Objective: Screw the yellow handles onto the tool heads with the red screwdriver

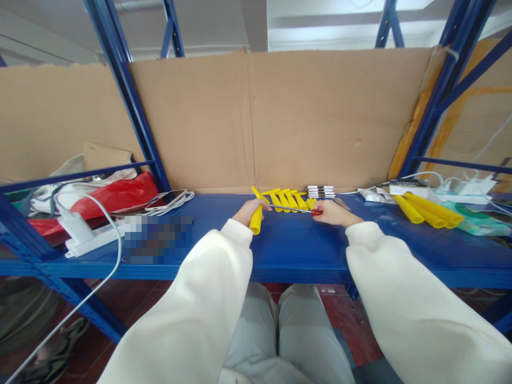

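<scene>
My left hand (248,212) is closed around a yellow plastic tube (256,221), which stands tilted above the blue tabletop with its open end toward me. In my right hand (333,213) is a screwdriver with a red handle (317,212). Its thin metal shaft (292,208) points left and reaches the tube beside my left fingers; whether the tip touches it I cannot tell. Behind the shaft lies a slanting row of several yellow tubes (285,199). A stack of small white-and-black pieces (320,191) sits just beyond my right hand.
More yellow tubes (430,209) lie at the right beside a green plastic packet (482,220). A white power strip (94,240) with a cable and a red bag (120,193) are at the left. Cardboard (320,117) walls off the back; blue posts (132,101) frame the bench.
</scene>
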